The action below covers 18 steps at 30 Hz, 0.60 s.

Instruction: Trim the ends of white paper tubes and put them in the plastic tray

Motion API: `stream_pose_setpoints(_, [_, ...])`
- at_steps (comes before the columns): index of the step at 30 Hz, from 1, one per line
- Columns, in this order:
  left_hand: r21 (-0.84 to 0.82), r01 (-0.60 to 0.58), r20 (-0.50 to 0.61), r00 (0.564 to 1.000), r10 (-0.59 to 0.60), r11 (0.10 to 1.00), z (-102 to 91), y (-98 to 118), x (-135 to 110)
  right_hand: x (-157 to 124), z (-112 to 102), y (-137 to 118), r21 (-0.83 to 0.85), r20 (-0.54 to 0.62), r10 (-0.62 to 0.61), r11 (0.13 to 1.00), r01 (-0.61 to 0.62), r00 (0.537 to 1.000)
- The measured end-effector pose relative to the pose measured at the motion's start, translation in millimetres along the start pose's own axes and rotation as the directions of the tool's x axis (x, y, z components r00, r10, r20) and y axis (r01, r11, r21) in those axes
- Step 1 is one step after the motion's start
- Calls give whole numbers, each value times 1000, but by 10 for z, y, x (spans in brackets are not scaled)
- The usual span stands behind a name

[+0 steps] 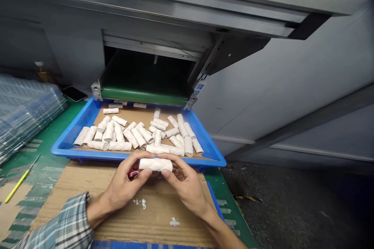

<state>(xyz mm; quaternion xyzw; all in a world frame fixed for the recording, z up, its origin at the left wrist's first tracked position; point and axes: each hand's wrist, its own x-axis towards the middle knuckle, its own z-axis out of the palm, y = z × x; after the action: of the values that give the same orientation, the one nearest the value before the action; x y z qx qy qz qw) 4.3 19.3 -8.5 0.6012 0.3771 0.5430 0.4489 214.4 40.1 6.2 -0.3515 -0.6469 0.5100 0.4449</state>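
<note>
Overhead, a long grey sheet-metal machine housing [175,11], dim beneath. Below it, a dark rectangular opening with a green conveyor belt [143,96] at its lip. To the right, a pale grey panelled wall [292,97] with a slanting darker rail, above a dark speckled concrete floor [292,206]. At left, a green-topped desk [37,163], a stack of clear plastic trays [26,112], a small amber bottle [41,70] behind.

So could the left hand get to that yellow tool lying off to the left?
Probably yes. Only flat cardboard and green mat lie between the left hand and the yellow tool. But that hand is busy: with the right hand it grips a white tube, a small pink item close against it.
</note>
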Motion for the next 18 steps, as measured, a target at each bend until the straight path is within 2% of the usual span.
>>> stream_pose_setpoints(5, [-8, 77, 36, 996, -76, 997, -8, 28, 13, -21, -5, 0, 33, -40, -14, 999, 15, 999])
stream_pose_setpoints(11, [15, 56, 18, 998, -56, 998, -14, 29, 22, -23, -35, 13, -141, -19, -134, 981, 130, 991])
stream_pose_setpoints(18, [64, 42, 21, 999, -43, 997, -21, 7, 14, -4, -43, 3, -243, 9, -247, 940, 242, 969])
